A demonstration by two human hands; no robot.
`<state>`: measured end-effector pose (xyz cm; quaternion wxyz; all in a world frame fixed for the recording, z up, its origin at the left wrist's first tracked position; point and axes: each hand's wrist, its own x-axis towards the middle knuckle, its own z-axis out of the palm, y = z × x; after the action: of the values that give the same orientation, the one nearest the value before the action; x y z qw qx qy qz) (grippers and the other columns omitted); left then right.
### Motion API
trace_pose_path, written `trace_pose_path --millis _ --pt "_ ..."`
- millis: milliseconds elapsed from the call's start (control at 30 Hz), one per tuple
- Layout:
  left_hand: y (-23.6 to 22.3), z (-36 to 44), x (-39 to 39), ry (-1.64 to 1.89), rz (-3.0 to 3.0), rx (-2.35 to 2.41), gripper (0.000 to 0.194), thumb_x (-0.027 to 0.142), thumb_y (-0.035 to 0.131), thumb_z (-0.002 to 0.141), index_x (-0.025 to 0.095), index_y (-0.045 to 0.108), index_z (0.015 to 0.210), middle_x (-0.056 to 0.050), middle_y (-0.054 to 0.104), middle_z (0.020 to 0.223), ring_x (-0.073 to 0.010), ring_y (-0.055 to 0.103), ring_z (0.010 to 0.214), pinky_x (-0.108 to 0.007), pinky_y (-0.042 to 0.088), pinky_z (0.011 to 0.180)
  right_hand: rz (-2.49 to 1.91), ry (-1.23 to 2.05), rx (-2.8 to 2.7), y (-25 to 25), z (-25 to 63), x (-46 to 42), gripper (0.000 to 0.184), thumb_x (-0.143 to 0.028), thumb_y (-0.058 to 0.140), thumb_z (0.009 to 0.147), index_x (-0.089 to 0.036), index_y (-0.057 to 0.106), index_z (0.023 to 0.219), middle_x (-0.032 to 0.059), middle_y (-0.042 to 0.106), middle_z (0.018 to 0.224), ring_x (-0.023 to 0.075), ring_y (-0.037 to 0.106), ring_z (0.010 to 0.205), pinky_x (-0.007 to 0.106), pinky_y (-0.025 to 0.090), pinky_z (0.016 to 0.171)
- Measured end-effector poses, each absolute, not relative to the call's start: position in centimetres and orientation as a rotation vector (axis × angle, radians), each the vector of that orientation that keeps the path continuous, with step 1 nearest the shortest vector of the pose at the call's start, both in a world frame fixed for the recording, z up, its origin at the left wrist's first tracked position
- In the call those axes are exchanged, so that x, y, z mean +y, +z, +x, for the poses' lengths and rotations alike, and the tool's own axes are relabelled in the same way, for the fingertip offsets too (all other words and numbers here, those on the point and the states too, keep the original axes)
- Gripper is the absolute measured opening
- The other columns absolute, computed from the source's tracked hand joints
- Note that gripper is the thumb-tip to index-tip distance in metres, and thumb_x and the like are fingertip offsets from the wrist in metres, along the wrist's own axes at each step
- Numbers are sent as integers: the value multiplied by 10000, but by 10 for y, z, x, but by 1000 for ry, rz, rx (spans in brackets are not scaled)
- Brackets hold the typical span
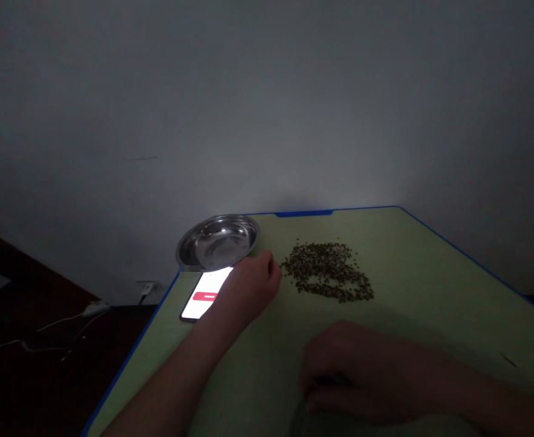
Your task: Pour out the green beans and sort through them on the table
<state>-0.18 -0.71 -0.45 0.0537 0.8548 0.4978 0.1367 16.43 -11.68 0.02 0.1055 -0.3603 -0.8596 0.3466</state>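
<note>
My left hand [256,278] is closed, its fingers curled inward, just left of a spread of small dark and pale grains [325,267] on the green table [257,376]. Whether anything is inside those fingers is hidden. Behind that hand stands a shiny steel bowl [223,243], its inside bare in what shows. Close to the front edge, my right hand [344,370] has its fingers bent down and pressed together. Something dark and rounded shows faintly under it, too dim to name.
A phone [194,308] with a lit white screen lies under my left forearm, against the bowl. The table has a blue rim and meets a grey wall [294,109]. A thin dark sliver [508,360] lies at right. Cables [66,315] trail on the floor.
</note>
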Motion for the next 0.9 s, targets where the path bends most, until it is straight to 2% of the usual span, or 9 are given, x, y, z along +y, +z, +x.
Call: trace_pose_path --millis 100,267,433,567,767,833,900 --pt "-9 -4 -5 429 2484 1521 186 282 369 904 182 490 805 12 515 599 -124 463 513 -279 243 495 -1225 901 -2381 9 182 -108 174 -324 570 854 -201 693 858 5 674 766 113 564 674 221 396 606" --pt "-10 -3 -4 267 2423 1566 295 312 297 936 162 530 836 -41 578 674 -160 538 588 -295 291 534 -1529 706 -2130 21 238 -70 248 -404 523 860 -203 638 771 -8 596 641 127 513 578 248 368 523" --pt "-10 -7 -3 213 2410 1517 357 314 299 921 168 564 731 -57 596 680 -162 542 597 -287 304 542 -1665 494 -1948 17 294 -25 311 -469 503 811 -189 628 756 29 621 691 166 550 657 296 410 621" --pt "-12 -8 -1 198 2402 1500 392 354 297 920 167 588 737 -57 603 679 -162 543 597 -283 316 552 -1745 450 -1912 1 314 2 305 -456 500 785 -185 601 688 31 614 656 166 543 620 299 396 597" --pt "-15 -8 -1 208 2405 1488 397 372 316 919 167 592 720 -51 602 654 -159 537 569 -281 300 529 -1881 428 -1872 -24 329 26 289 -366 510 820 -165 594 630 31 602 613 157 529 591 304 404 585" --pt "-16 -9 -1 214 2403 1485 402 387 324 919 167 591 715 -50 602 650 -159 541 566 -280 299 523 -1916 457 -1888 -29 329 32 270 -355 538 851 -147 618 699 28 623 681 149 555 623 301 442 609" --pt "-17 -10 -1 216 2397 1482 405 398 329 920 167 592 717 -52 606 655 -163 551 573 -280 303 521 -1928 502 -1920 -33 324 37 241 -361 548 882 -136 635 888 32 649 855 153 601 725 322 494 669"
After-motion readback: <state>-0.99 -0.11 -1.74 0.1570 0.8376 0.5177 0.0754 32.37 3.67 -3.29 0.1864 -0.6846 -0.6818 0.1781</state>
